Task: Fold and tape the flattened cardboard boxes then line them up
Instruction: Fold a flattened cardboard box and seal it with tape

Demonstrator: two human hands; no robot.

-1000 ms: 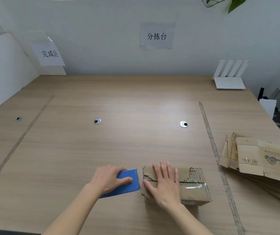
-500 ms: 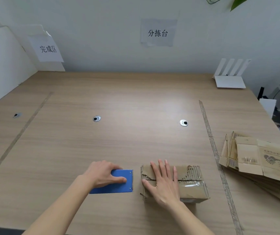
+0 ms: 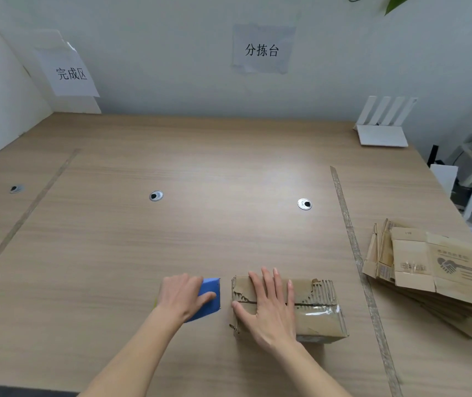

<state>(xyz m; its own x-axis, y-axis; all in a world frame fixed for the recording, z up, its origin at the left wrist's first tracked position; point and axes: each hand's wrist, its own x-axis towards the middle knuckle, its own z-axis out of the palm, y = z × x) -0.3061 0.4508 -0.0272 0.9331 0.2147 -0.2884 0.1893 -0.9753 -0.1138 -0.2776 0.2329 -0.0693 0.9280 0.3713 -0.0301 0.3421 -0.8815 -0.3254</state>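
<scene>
The right hand (image 3: 269, 310) is lying flat with straight fingers on the box (image 3: 289, 309) near the table's (image 3: 200, 239) front edge, while the left hand (image 3: 183, 296) is gripping what is probably a blue tape tool (image 3: 210, 296); the box looks light and bendy, best held by its sides.

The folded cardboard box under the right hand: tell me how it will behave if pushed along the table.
The folded cardboard box will likely slide rather than tip: it sits low and wide on the smooth table. It probably feels light, being worn corrugated card. Its torn top flap may flex once the flat right hand lifts.
</scene>
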